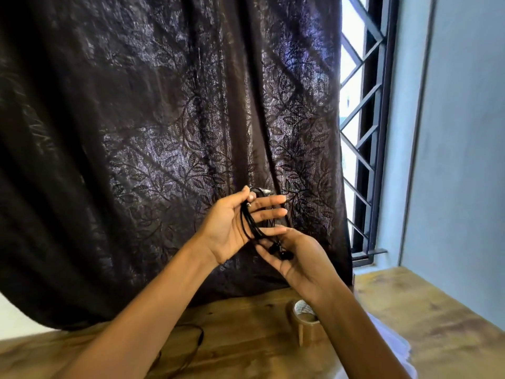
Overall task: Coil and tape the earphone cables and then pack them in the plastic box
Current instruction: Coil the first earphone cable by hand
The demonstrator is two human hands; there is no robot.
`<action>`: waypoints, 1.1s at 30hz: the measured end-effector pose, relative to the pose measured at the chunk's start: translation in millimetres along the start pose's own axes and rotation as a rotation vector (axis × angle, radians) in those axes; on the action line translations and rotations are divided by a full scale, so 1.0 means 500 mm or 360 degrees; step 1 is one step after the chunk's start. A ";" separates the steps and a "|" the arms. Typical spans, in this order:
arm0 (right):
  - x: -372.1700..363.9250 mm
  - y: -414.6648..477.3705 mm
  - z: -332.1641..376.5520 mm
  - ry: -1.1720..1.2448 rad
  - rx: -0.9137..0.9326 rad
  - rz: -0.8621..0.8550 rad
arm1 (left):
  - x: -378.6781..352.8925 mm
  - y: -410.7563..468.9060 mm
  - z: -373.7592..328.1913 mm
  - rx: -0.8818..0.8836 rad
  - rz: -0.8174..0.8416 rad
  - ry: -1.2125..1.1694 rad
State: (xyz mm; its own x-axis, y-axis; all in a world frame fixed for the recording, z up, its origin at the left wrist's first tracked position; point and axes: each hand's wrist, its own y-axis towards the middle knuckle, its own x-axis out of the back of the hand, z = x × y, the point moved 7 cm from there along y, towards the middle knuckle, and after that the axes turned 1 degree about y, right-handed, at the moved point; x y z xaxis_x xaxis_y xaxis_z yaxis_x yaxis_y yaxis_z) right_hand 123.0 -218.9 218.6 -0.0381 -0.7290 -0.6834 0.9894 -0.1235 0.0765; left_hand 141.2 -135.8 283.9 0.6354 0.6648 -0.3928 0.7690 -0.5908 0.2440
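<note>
Both hands are raised in front of a dark curtain. My left hand is palm-up with its fingers stretched out, and a black earphone cable is looped several times around those fingers, with my thumb holding it near a silver plug. Just below, my right hand pinches the same cable's lower end, and the two black earbuds lie on its fingers. A second black earphone cable lies loose on the wooden table under my left forearm. The plastic box is not clearly in view.
A roll of brown tape stands on the table beneath my right wrist. Something white and translucent shows partly behind my right forearm. The dark leaf-patterned curtain hangs along the table's far edge, and a barred window is at the right.
</note>
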 end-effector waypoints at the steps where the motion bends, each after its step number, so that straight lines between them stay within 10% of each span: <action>1: 0.003 -0.006 -0.002 0.0043 -0.0039 -0.0021 | 0.007 -0.002 0.004 0.0000 -0.0024 -0.0003; 20: 0.156 -0.069 -0.126 -0.0232 -0.0221 -0.0266 | 0.110 -0.088 0.264 0.0338 -0.0648 -0.0218; 33: 0.401 -0.148 -0.346 -0.1016 -0.0357 -0.0906 | 0.257 -0.238 0.532 0.0892 -0.1009 0.1051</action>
State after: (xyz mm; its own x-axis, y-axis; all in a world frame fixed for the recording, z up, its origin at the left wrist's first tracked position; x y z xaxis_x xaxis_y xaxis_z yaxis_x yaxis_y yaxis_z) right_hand 66.3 -239.3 -49.8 -0.5380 -0.8423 -0.0335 0.7981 -0.4962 -0.3418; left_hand 112.7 -101.5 -31.5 0.1728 0.9404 0.2930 0.9369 -0.0651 -0.3435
